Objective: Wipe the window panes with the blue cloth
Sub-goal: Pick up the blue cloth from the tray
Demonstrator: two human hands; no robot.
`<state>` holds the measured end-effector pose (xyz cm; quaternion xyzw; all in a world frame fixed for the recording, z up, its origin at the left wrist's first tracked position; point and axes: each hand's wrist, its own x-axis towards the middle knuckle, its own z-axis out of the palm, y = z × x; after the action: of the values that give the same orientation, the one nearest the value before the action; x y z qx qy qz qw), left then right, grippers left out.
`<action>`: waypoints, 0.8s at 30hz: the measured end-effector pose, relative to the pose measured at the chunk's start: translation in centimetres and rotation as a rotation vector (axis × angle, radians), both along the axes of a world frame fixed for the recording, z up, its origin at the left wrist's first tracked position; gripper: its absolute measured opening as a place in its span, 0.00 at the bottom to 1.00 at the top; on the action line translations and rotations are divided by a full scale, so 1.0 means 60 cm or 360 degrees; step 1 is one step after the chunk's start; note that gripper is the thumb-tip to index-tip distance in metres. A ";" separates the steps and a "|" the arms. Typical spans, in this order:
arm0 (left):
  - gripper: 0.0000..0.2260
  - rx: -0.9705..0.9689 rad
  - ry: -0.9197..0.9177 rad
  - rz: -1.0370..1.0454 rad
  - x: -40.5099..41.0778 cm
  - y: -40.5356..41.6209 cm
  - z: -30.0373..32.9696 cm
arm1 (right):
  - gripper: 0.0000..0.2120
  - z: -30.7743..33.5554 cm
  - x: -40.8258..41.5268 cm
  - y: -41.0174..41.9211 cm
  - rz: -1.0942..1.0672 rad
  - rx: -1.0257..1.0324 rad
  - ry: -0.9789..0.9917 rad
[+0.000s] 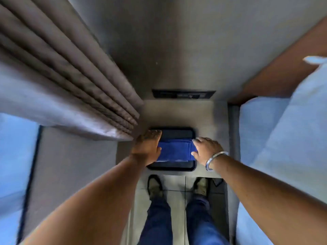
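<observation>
A folded blue cloth [174, 150] lies in a black tray [177, 133] on a low grey ledge below me. My left hand [147, 147] rests on the cloth's left edge, fingers spread flat. On the cloth's right edge lies my right hand [206, 150], fingers apart, a metal bangle on its wrist. Neither hand visibly grips the cloth. A window pane [16, 156] glows pale blue at the far left, partly behind a curtain.
A pleated grey curtain [67, 82] hangs at the upper left, close to my left hand. A bed with pale bedding [283, 156] and a brown headboard [283, 68] fills the right. My legs and shoes [154, 187] stand on tiled floor.
</observation>
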<state>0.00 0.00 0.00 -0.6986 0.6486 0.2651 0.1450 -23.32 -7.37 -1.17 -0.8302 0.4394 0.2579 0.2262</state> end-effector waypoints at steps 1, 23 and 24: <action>0.31 0.0051 0.0028 -0.0019 0.007 -0.010 -0.050 | 0.24 -0.052 0.008 -0.001 0.0023 0.0037 0.0003; 0.13 0.0239 0.0332 0.0041 0.046 -0.055 -0.036 | 0.15 -0.006 0.055 -0.066 -0.0460 0.0568 -0.0396; 0.12 0.0171 0.0397 0.0119 0.044 -0.050 0.017 | 0.12 0.053 0.048 -0.069 -0.0437 0.0558 -0.0464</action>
<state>2.62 -2.97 1.02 -0.6751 0.6200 0.3895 0.0903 -20.44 -11.53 2.02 -0.7393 0.4592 0.1747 0.4605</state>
